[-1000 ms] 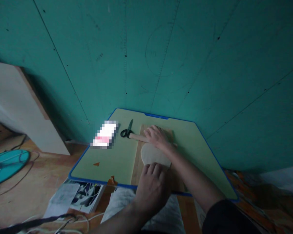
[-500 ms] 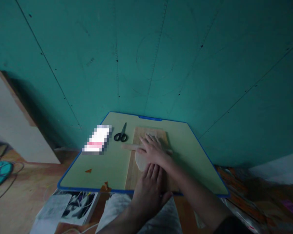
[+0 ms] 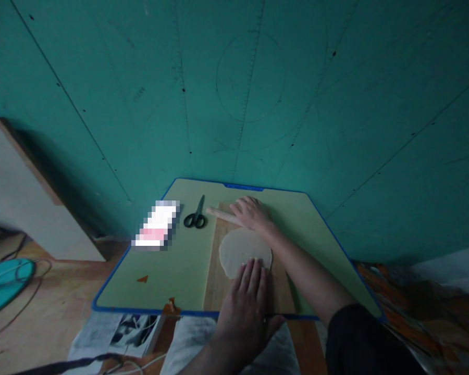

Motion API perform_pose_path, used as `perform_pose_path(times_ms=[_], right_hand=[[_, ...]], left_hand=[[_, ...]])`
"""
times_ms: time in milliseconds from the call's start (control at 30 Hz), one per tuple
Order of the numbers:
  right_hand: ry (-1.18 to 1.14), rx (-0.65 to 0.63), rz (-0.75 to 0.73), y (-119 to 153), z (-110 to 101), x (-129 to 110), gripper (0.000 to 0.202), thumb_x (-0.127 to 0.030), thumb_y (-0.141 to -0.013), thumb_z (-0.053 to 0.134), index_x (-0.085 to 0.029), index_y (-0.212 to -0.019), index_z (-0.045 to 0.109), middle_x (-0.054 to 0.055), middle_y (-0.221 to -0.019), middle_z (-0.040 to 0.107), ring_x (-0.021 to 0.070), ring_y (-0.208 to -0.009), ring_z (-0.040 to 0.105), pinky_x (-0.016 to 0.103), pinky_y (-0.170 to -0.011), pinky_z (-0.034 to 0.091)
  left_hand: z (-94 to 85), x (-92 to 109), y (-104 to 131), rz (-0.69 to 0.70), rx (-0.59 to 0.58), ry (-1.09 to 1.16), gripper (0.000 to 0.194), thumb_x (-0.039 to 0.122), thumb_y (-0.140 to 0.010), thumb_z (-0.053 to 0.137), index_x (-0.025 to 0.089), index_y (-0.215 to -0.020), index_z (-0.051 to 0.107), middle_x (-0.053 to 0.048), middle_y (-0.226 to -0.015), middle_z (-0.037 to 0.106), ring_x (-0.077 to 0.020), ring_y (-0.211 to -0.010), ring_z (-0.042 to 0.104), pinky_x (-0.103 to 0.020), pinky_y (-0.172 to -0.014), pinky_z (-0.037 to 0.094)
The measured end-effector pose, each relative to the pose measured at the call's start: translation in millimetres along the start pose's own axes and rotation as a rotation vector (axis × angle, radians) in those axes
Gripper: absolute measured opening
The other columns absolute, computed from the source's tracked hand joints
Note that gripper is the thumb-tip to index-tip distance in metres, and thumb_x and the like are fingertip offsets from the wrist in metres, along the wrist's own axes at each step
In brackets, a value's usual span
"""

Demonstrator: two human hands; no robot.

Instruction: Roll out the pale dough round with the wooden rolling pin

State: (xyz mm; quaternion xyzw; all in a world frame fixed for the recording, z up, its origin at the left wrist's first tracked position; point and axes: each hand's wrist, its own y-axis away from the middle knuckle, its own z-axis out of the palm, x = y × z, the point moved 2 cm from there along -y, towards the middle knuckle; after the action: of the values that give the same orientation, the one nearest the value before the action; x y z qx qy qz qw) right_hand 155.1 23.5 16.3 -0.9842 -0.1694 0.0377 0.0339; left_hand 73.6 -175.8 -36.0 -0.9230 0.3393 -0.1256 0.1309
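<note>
A flattened round of pale dough [image 3: 242, 247] lies on a wooden board [image 3: 214, 291]. My left hand [image 3: 245, 299] rests with its fingers stretched flat on the dough's near edge, thumb out to the right. Beyond the dough, my right hand [image 3: 254, 212] is laid over a wooden rolling pin [image 3: 222, 214], its fingers draped across it at the far end of the board. The pin's left end sticks out past the board; its right part is hidden under the hand.
On the pale, blue-edged tabletop [image 3: 160, 286] lie black-handled scissors [image 3: 196, 219], left of the board. Further left is a pixelated white rectangle [image 3: 156, 226]. A small orange scrap [image 3: 143, 279] sits near the front left. A green wall [image 3: 234, 104] stands right behind the table.
My right hand has pushed the rolling pin away from me, off the middle of the dough to the board's far end, and the dough is uncovered. My left hand stays at the near edge.
</note>
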Motion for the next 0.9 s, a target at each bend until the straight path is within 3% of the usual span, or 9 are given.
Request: perform_pose_path(times_ms=[200, 367, 467, 533, 633, 733, 833, 900], right_hand=[[-0.033, -0.002, 0.012, 17.9, -1.1, -15.2, 0.048, -0.05, -0.103, 0.03, -0.019, -0.115, 0.064, 0.012, -0.12, 0.063, 0.0231, -0.114, 0.055, 0.037, -0.098, 0.038], [-0.024, 0.06, -0.11, 43.3, 4.7, -33.5, 0.043, -0.055, -0.096, 0.047, -0.02, -0.111, 0.066, 0.013, -0.131, 0.059, 0.0276, -0.121, 0.052, 0.041, -0.1, 0.038], [-0.056, 0.076, -0.146, 48.6, 5.4, -27.8, 0.03, -0.045, -0.096, 0.053, -0.021, -0.105, 0.067, 0.011, -0.129, 0.06, 0.0252, -0.121, 0.053, 0.039, -0.102, 0.038], [-0.126, 0.115, -0.075, 48.1, 1.1, -12.4, 0.023, -0.04, -0.096, 0.055, -0.02, -0.101, 0.067, 0.011, -0.122, 0.064, 0.0237, -0.117, 0.056, 0.037, -0.1, 0.041], [-0.389, 0.253, 0.199, 49.4, -13.1, 24.1, 0.02, -0.038, -0.096, 0.054, -0.02, -0.092, 0.062, 0.009, -0.099, 0.071, 0.0213, -0.096, 0.067, 0.033, -0.084, 0.05], [-0.897, 0.406, 0.427, 59.2, -27.3, 57.9, 0.03, -0.049, -0.097, 0.046, -0.022, -0.087, 0.054, 0.003, -0.076, 0.07, 0.015, -0.061, 0.067, 0.024, -0.057, 0.051], [-1.371, 0.431, 0.55, 72.8, -30.0, 74.5, 0.038, -0.059, -0.096, 0.042, -0.022, -0.089, 0.05, -0.001, -0.063, 0.066, 0.0129, -0.043, 0.061, 0.022, -0.042, 0.048], [-1.541, 0.399, 0.628, 80.5, -24.2, 77.8, 0.041, -0.062, -0.094, 0.043, -0.022, -0.088, 0.05, -0.002, -0.056, 0.064, 0.0129, -0.038, 0.059, 0.021, -0.036, 0.046]], left_hand=[[2.3, -2.1, 2.2, 0.013, 0.055, -0.006, 0.081, 0.063, -0.094, 0.042, 0.005, -0.15, 0.035, -0.021, -0.155, 0.035, -0.0359, -0.144, 0.033, -0.049, -0.116, 0.033], [1.5, -5.1, 2.4, 0.013, 0.06, -0.002, 0.082, 0.061, -0.094, 0.044, 0.005, -0.151, 0.031, -0.021, -0.156, 0.034, -0.0349, -0.145, 0.033, -0.048, -0.116, 0.034], [0.6, -5.9, 2.4, 0.024, 0.081, -0.021, 0.082, 0.061, -0.093, 0.045, 0.005, -0.15, 0.033, -0.021, -0.155, 0.037, -0.0357, -0.143, 0.036, -0.048, -0.114, 0.037], [1.1, -7.3, 2.3, 0.023, 0.096, -0.038, 0.08, 0.061, -0.093, 0.046, 0.005, -0.15, 0.034, -0.02, -0.153, 0.04, -0.0349, -0.142, 0.038, -0.047, -0.112, 0.039], [2.3, -12.8, -0.7, 0.007, 0.092, -0.051, 0.076, 0.059, -0.094, 0.047, 0.007, -0.148, 0.037, -0.02, -0.15, 0.045, -0.033, -0.14, 0.042, -0.047, -0.111, 0.04], [2.4, -22.9, -9.9, 0.005, 0.056, -0.066, 0.07, 0.055, -0.095, 0.047, 0.006, -0.144, 0.042, -0.022, -0.148, 0.047, -0.0337, -0.139, 0.043, -0.05, -0.111, 0.041], [1.6, -35.2, -23.8, -0.001, 0.04, -0.089, 0.066, 0.054, -0.096, 0.043, 0.005, -0.141, 0.046, -0.024, -0.146, 0.049, -0.0344, -0.138, 0.045, -0.052, -0.11, 0.041], [0.8, -42.8, -33.4, -0.012, 0.026, -0.086, 0.066, 0.054, -0.097, 0.041, 0.004, -0.14, 0.047, -0.025, -0.146, 0.049, -0.0344, -0.139, 0.044, -0.053, -0.111, 0.04]])
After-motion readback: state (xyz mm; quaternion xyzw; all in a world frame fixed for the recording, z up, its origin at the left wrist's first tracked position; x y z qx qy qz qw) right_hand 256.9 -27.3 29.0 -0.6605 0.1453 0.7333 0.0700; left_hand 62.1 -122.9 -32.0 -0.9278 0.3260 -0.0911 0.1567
